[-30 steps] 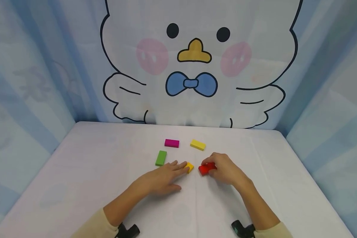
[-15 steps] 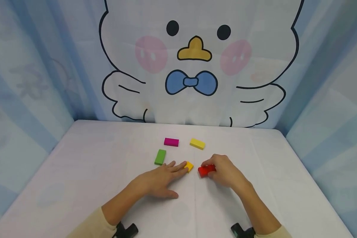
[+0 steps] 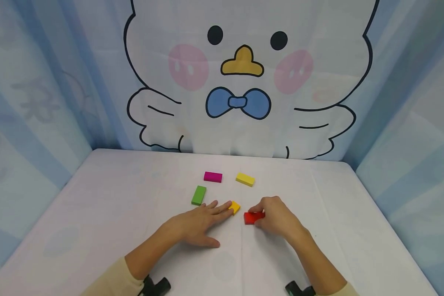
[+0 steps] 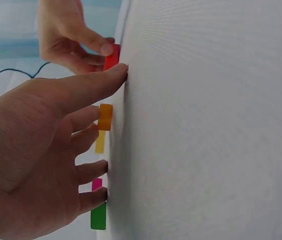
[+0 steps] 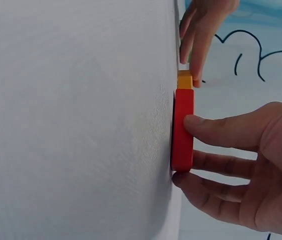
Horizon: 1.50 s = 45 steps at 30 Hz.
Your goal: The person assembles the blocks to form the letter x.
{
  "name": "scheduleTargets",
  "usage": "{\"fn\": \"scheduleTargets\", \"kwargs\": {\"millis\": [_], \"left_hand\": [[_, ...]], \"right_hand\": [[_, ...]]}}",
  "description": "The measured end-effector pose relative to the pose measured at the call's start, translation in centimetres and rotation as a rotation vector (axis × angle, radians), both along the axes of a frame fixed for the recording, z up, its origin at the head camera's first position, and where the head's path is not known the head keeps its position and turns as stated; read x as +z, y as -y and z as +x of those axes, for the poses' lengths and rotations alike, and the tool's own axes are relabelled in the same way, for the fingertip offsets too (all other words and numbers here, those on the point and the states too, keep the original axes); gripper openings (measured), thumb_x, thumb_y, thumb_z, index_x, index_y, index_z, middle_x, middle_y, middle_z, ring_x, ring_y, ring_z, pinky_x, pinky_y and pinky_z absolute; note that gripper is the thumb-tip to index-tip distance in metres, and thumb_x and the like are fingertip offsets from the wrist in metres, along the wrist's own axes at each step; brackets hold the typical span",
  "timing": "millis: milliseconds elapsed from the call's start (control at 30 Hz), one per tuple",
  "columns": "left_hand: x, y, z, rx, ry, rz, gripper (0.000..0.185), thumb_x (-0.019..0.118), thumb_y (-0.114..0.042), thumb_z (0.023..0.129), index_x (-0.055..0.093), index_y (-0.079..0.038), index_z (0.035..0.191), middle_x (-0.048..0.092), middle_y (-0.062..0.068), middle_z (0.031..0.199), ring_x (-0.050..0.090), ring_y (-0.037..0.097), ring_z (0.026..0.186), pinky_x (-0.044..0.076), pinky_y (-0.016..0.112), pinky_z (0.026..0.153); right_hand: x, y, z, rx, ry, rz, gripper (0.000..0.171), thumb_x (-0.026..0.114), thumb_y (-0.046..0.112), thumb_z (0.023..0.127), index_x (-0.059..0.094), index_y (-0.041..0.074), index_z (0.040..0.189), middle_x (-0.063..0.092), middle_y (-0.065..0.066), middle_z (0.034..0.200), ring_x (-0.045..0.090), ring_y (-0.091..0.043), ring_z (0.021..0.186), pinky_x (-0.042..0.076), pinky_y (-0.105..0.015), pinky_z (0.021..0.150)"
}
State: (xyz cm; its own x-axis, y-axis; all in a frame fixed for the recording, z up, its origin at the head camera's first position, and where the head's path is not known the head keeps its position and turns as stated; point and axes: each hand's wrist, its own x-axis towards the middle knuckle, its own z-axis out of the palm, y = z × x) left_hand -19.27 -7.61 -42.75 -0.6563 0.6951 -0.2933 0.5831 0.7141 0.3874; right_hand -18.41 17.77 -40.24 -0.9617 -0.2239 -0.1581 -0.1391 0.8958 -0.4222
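Observation:
My right hand (image 3: pixel 279 217) pinches a red block (image 3: pixel 250 218) between thumb and fingers, low over the white tabletop. In the right wrist view the thumb presses one long face of the red block (image 5: pixel 183 140); whether it touches the cloth is hard to tell. To its left, my left hand (image 3: pixel 201 224) lies with fingers spread and straight. Its fingertips rest on an orange-yellow block (image 3: pixel 235 207) and partly cover it. The left wrist view shows that orange block (image 4: pixel 105 117) by the fingertips, the thumb held apart.
A green block (image 3: pixel 198 195) lies just beyond the left hand. Farther back are a magenta block (image 3: pixel 212 177) and a yellow block (image 3: pixel 245 179). A printed curtain (image 3: pixel 240 135) hangs behind the white table (image 3: pixel 133 181) and along both sides.
My right hand has drawn the red block nearer to me and slightly left, turning it straighter across the table. The left thumb has spread down and away from its fingers, which stay at the orange-yellow block.

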Motion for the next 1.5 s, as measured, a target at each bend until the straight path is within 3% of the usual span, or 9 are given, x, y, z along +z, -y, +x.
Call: {"fn": "scheduleTargets", "kwargs": {"millis": [233,467,633,1267,1500], "left_hand": [[0.2,-0.1,0.0,0.002,0.0,0.0,0.092,0.076,-0.047,0.092,0.025,-0.032,0.167,0.01,-0.016,0.175,0.018,0.028,0.162,0.023,0.053,0.129],[0.2,-0.2,-0.1,0.003,0.01,0.003,0.091,0.077,-0.045,0.092,0.026,-0.031,0.166,0.012,-0.015,0.175,0.018,0.028,0.162,0.023,0.054,0.129],[0.0,-0.3,-0.2,0.005,0.008,0.003,0.091,0.078,-0.044,0.092,0.026,-0.032,0.166,0.011,-0.016,0.175,0.017,0.028,0.162,0.022,0.053,0.129],[0.2,-0.2,-0.1,0.013,0.028,0.013,0.091,0.078,-0.043,0.092,0.027,-0.031,0.166,0.011,-0.015,0.175,0.016,0.028,0.163,0.022,0.054,0.129],[0.0,-0.3,-0.2,0.012,0.02,-0.003,0.092,0.078,-0.043,0.091,0.027,-0.033,0.166,0.011,-0.016,0.175,0.017,0.029,0.163,0.023,0.055,0.128]], "right_hand": [[0.1,-0.4,-0.4,0.033,0.018,0.029,0.034,0.084,0.007,0.085,0.081,0.016,0.118,0.074,-0.002,0.113,0.064,-0.021,0.105,0.06,-0.04,0.092],[0.7,-1.9,-0.9,0.238,0.022,-0.073,0.039,0.074,-0.002,0.09,0.079,0.021,0.12,0.072,0.003,0.12,0.064,-0.023,0.115,0.058,-0.048,0.099],[1.0,-2.7,-1.1,0.348,0.048,-0.115,0.042,0.067,-0.01,0.089,0.081,0.022,0.112,0.073,0.006,0.118,0.065,-0.023,0.117,0.056,-0.05,0.101],[0.6,-2.6,-1.1,0.34,0.094,-0.1,0.045,0.07,-0.009,0.088,0.08,0.022,0.119,0.071,0.007,0.115,0.065,-0.016,0.107,0.061,-0.041,0.094],[0.3,-2.4,-1.1,0.388,0.08,-0.124,0.046,0.07,-0.01,0.089,0.077,0.017,0.126,0.071,0.004,0.116,0.066,-0.018,0.106,0.062,-0.037,0.091]]}}
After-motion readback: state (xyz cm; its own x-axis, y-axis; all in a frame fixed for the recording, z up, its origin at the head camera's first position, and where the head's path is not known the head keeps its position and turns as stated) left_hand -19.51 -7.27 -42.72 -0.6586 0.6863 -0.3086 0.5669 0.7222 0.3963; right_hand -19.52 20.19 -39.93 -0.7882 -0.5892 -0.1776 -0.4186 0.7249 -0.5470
